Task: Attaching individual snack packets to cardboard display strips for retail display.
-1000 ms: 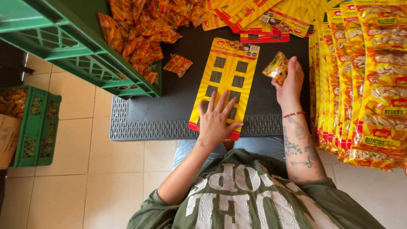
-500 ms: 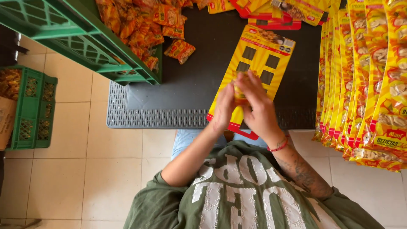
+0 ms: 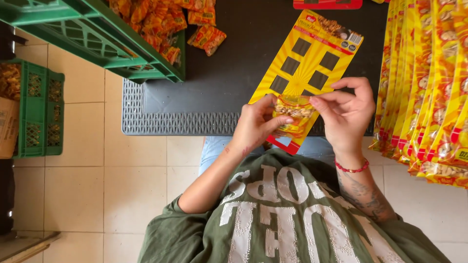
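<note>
Both hands pinch one snack packet over the yellow card.
Left hand (image 3: 256, 127) and right hand (image 3: 344, 113) grip the snack packet (image 3: 292, 113) with closed fingers, steadying it above the yellow card (image 3: 312, 58) at the table's (image 3: 234, 63) near edge.

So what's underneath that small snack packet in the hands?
The yellow display card with dark squares lies under the snack packet, on the black mat. The card's squares beneath the packet are covered.

Small orange snack packet (image 3: 292, 114) on yellow display card (image 3: 312, 53).

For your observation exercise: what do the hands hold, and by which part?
Both hands, left hand and right hand, pinch one small snack packet by its opposite side edges, over the yellow display card.
</note>
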